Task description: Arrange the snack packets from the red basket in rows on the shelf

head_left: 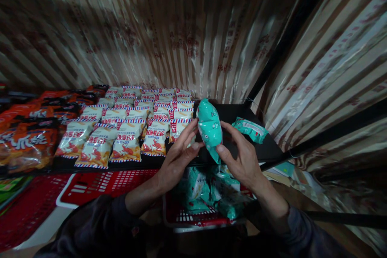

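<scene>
A puffed teal snack bag (209,127) stands tilted on its edge between my two hands, above the black shelf. My left hand (179,151) is at its left side, with fingertips against the bag. On the other side, my right hand (242,153) presses its thumb to the bag's lower right, fingers curved along the edge. Another teal snack bag (250,129) lies on the shelf to the right of my right hand. Left of my left hand sit rows of white snack bags (125,139) with red lettering.
The black shelf (269,149) also carries orange snack bags (33,141) at the far left. Below it, a red basket (199,222) holds several teal bags (198,189); another red basket (113,181) is to the left. A black post (272,62) and patterned curtain (187,48) stand behind.
</scene>
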Demonstrator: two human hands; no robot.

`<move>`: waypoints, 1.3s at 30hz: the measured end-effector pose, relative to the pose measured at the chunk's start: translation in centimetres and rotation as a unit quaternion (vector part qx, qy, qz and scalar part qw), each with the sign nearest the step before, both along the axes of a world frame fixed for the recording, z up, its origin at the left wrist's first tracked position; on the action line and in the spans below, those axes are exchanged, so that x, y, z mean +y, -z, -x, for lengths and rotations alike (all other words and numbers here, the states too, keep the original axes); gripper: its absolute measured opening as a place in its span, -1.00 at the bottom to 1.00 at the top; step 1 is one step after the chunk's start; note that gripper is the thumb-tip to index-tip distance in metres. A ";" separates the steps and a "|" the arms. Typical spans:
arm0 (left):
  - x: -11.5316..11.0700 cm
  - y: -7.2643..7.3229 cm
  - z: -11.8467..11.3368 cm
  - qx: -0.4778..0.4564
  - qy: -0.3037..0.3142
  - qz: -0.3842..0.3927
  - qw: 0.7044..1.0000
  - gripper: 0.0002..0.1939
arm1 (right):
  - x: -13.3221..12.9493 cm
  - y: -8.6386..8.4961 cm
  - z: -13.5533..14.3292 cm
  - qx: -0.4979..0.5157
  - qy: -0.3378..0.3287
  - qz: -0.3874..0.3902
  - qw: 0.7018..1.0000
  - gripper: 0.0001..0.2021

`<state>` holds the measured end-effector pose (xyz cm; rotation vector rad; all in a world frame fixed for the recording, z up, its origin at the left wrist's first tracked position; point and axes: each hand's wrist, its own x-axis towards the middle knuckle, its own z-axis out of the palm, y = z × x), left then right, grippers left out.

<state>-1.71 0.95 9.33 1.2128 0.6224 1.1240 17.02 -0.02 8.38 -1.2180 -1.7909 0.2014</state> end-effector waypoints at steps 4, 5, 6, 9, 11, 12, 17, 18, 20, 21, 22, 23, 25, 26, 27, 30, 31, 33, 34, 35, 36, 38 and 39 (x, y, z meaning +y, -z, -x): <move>-0.4 -0.1 0.4 0.096 0.015 -0.052 0.994 -0.47 | 0.0 -0.1 0.5 0.012 0.007 0.054 0.998 -0.33; -0.4 0.0 0.5 0.114 0.020 -0.071 0.991 -0.47 | 0.0 -0.2 0.6 0.021 0.019 0.065 0.998 -0.34; -0.4 0.0 0.6 0.126 0.026 -0.091 0.987 -0.47 | 0.0 -0.2 0.7 0.034 0.029 0.073 0.996 -0.37; -0.2 0.3 0.8 0.153 0.033 -0.151 0.976 -0.45 | 0.0 -0.3 0.8 0.090 0.032 0.090 0.991 -0.46; -0.1 0.5 0.8 0.176 0.021 -0.166 0.970 -0.45 | 0.1 -0.3 0.6 0.144 0.009 0.104 0.984 -0.52; 0.0 0.6 0.8 0.184 0.014 -0.164 0.969 -0.45 | 0.1 -0.2 0.4 0.174 -0.005 0.116 0.978 -0.54; 0.3 1.2 0.5 0.138 -0.003 -0.136 0.981 -0.38 | 0.3 0.5 0.1 0.366 -0.062 0.210 0.904 -0.48; 0.4 1.2 0.5 0.126 -0.007 -0.135 0.983 -0.38 | 0.3 0.7 0.2 0.400 -0.067 0.224 0.886 -0.45; 0.6 1.1 0.4 0.117 -0.012 -0.130 0.985 -0.37 | 0.4 0.9 0.3 0.448 -0.077 0.246 0.856 -0.40; 0.6 1.1 0.4 0.119 -0.012 -0.124 0.985 -0.37 | 0.4 1.0 0.4 0.463 -0.083 0.255 0.845 -0.39; 0.6 1.0 0.4 0.122 -0.012 -0.118 0.985 -0.36 | 0.4 1.1 0.5 0.474 -0.088 0.262 0.836 -0.39; 0.6 1.0 0.4 0.125 -0.013 -0.112 0.986 -0.36 | 0.5 1.2 0.5 0.481 -0.092 0.265 0.831 -0.39; 0.6 1.0 0.3 0.133 -0.018 -0.105 0.985 -0.34 | 0.6 1.4 0.5 0.483 -0.092 0.263 0.830 -0.41; 0.6 1.1 0.2 0.136 -0.023 -0.102 0.985 -0.33 | 0.6 1.6 0.4 0.481 -0.089 0.259 0.833 -0.42; 0.5 1.2 0.1 0.137 -0.026 -0.097 0.985 -0.32 | 0.7 1.7 0.4 0.478 -0.086 0.257 0.836 -0.43; 0.5 1.5 -0.3 0.140 -0.037 -0.076 0.987 -0.34 | 0.9 2.1 0.3 0.475 -0.080 0.256 0.838 -0.45; 0.6 1.6 -0.5 0.140 -0.043 -0.068 0.987 -0.35 | 0.9 2.1 0.3 0.475 -0.078 0.256 0.838 -0.45; 0.6 1.7 -0.7 0.142 -0.054 -0.055 0.987 -0.36 | 1.0 2.1 0.4 0.478 -0.080 0.258 0.836 -0.43; 0.7 1.8 -0.7 0.143 -0.059 -0.049 0.987 -0.37 | 1.0 2.1 0.5 0.479 -0.086 0.261 0.834 -0.41; 0.7 1.8 -0.8 0.145 -0.063 -0.044 0.986 -0.38 | 1.0 2.0 0.6 0.481 -0.093 0.265 0.831 -0.40; 0.7 1.8 -0.8 0.149 -0.068 -0.043 0.986 -0.39 | 1.1 1.9 0.7 0.481 -0.100 0.269 0.828 -0.40; 0.7 1.8 -0.7 0.161 -0.081 -0.051 0.982 -0.44 | 1.0 1.8 0.8 0.475 -0.109 0.271 0.830 -0.40; 0.7 1.8 -0.7 0.167 -0.085 -0.059 0.980 -0.46 | 1.0 1.9 0.9 0.469 -0.108 0.269 0.834 -0.41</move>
